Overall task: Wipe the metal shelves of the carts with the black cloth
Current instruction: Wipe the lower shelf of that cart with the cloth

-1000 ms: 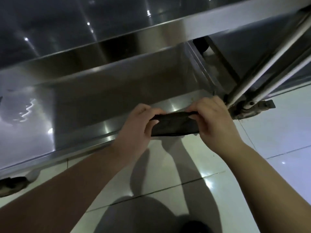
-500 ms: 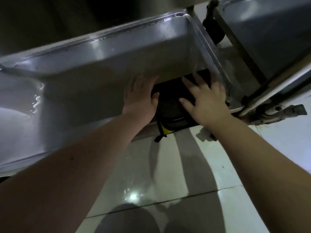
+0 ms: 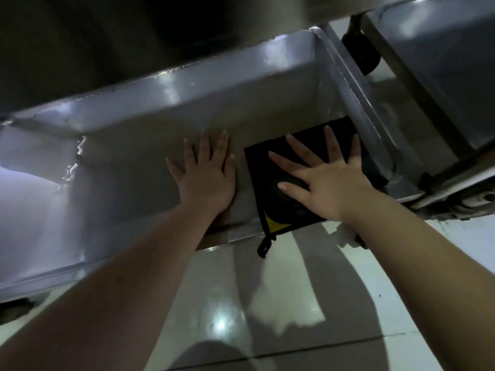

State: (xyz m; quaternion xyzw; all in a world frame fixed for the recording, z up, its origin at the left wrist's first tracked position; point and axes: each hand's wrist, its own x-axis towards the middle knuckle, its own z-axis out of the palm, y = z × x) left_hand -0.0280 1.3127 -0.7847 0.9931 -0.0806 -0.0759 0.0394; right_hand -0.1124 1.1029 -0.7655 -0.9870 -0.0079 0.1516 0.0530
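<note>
On low shelf [image 3: 128, 167], by its R corner: pressing cloth [image 3: 258, 172] flat w/ R hand [image 3: 334, 183], L hand [image 3: 206, 178] beside.
Was pinching cloth folded between both hands out over floor [image 3: 281, 290] a sec ago; now has it spread on shelf. Presses it w/ R hand open, fingers straight and splayed, gripping nothing; rests L hand flat on bare metal just beside, also holding nothing. Looks like setup done, first wipe of this shelf prob. next. Reaches R rim [image 3: 348, 84] w/ cloth's far corner, so no room that way; hangs yellow corner [image 3: 273, 223] and loop [image 3: 263, 249] over front lip [image 3: 233, 235], above floor. Leaves wide bare metal to L and back toward rear wall [image 3: 214, 87], so prob. best to stroke L. Blocks that path w/ L hand; may need lifting. Can't judge much under upper shelf [image 3: 107, 36], too dark.
</note>
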